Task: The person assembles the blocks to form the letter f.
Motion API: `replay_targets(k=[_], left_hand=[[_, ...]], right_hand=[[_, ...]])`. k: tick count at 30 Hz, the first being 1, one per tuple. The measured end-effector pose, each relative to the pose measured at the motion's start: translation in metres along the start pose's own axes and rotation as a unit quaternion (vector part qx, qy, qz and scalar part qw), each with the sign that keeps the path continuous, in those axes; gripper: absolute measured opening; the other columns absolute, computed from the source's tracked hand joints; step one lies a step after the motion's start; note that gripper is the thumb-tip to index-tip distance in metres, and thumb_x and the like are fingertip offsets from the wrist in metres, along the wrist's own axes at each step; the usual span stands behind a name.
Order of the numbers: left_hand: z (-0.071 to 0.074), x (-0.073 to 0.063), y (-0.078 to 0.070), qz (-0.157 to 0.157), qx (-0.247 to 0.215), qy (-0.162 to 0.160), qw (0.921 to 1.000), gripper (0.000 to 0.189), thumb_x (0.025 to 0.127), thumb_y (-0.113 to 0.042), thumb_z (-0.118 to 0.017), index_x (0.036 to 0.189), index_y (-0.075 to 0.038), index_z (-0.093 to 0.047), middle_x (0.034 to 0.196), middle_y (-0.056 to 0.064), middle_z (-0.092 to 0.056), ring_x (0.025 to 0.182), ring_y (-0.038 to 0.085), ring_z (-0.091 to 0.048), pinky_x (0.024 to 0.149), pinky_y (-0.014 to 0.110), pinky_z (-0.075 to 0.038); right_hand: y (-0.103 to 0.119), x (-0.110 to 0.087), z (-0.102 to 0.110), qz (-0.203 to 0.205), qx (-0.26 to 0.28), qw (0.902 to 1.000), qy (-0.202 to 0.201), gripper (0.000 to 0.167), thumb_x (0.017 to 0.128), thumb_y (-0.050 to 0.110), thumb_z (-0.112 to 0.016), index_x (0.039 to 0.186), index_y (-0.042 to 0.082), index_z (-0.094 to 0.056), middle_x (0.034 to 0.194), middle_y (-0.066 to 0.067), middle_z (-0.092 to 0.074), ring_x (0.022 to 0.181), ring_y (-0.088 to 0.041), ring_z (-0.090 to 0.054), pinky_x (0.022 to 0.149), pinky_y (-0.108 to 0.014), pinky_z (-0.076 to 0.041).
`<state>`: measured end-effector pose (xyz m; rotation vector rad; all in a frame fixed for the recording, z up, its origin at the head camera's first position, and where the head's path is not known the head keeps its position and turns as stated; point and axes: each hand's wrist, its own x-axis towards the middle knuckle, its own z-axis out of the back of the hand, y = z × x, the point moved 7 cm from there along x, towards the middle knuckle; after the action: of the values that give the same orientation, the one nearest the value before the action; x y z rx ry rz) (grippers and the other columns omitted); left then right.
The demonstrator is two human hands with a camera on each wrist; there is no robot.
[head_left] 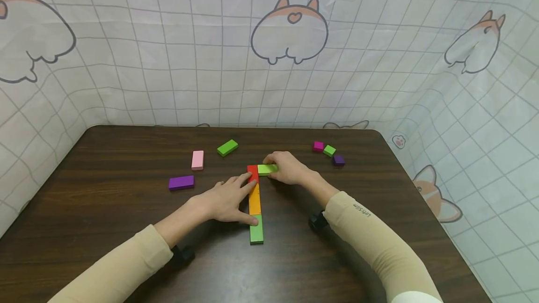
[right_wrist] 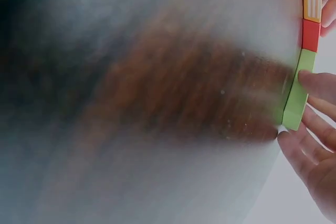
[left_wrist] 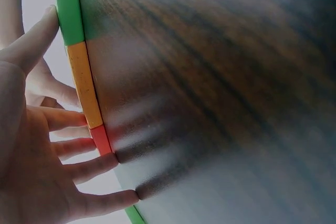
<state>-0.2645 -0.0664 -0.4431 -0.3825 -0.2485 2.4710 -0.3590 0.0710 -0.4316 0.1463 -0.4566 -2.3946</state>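
A red block, an orange block and a green block lie end to end in a straight row on the dark table. My left hand spreads over the row from the left, its fingertips at the red block and its thumb on the green one. A light green block sits crosswise at the far end, its left end against the red block's right side. My right hand pinches this light green block between thumb and fingers near its outer end.
Left of the row lie a purple block, a pink block and another green block. At the back right are a magenta cube, a small green cube and a dark purple cube. A patterned cloth hangs behind the table.
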Motion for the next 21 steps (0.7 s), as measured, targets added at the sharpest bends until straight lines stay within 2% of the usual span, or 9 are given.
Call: replay_targets(k=[7, 14, 21], left_hand=[[0.0, -0.002, 0.0, 0.004, 0.004, 0.008, 0.9999, 0.109, 0.085, -0.078, -0.062, 0.164, -0.012, -0.026, 0.17, 0.014, -0.013, 0.15, 0.038, -0.026, 0.111, 0.068, -0.03], [0.001, -0.002, 0.002, 0.002, -0.01, 0.01, 0.9999, 0.103, 0.089, -0.076, -0.058, 0.164, -0.013, -0.026, 0.17, 0.014, -0.014, 0.15, 0.04, -0.026, 0.111, 0.068, -0.029], [0.005, -0.005, 0.005, -0.019, -0.045, -0.003, 0.9988, 0.091, 0.096, -0.066, -0.059, 0.162, -0.01, -0.031, 0.167, 0.016, -0.022, 0.147, 0.041, -0.032, 0.112, 0.063, -0.033]], right_hand=[[0.004, -0.006, 0.003, -0.007, 0.011, 0.9999, 0.006, 0.043, 0.095, 0.014, -0.074, 0.133, -0.002, -0.062, 0.129, -0.015, -0.065, 0.115, -0.027, -0.061, 0.104, -0.042, -0.047], [0.01, -0.014, 0.004, 0.007, 0.014, 0.9998, 0.009, 0.043, 0.098, 0.019, -0.071, 0.135, -0.001, -0.06, 0.134, -0.014, -0.062, 0.117, -0.026, -0.059, 0.106, -0.042, -0.046], [0.018, -0.026, -0.003, 0.034, 0.008, 0.9983, 0.047, 0.052, 0.101, 0.029, -0.067, 0.145, 0.003, -0.055, 0.152, -0.015, -0.049, 0.14, -0.031, -0.045, 0.115, -0.047, -0.036]])
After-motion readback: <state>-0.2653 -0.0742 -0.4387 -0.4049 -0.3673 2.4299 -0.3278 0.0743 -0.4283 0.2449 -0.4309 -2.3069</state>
